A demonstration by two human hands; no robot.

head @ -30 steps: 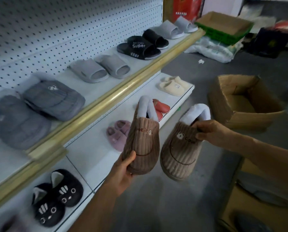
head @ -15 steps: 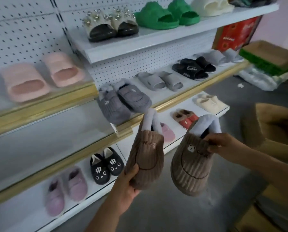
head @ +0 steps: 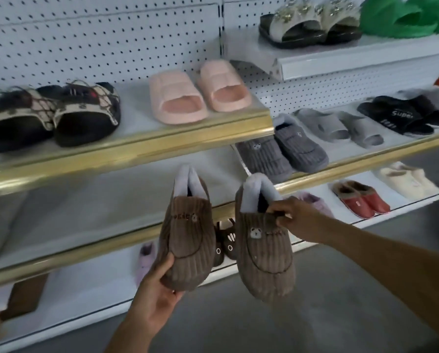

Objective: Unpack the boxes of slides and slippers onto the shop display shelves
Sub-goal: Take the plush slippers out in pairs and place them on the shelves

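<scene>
Two brown corduroy slippers (head: 188,240) are held toes down, long axes near upright, just in front of the bare middle shelf (head: 98,200) (apparently their destination). One is gripped at the toe by the left hand (head: 157,299), the nearer to that shelf; the other is pinched at the collar by the right hand (head: 300,220). Black slippers (head: 226,240) behind are mostly hidden.

Brown ribbed slippers (head: 264,250) at centre, pink slides (head: 198,93) above them, green slides (head: 404,19) upper right, gold-edged white shelves (head: 126,151).
</scene>
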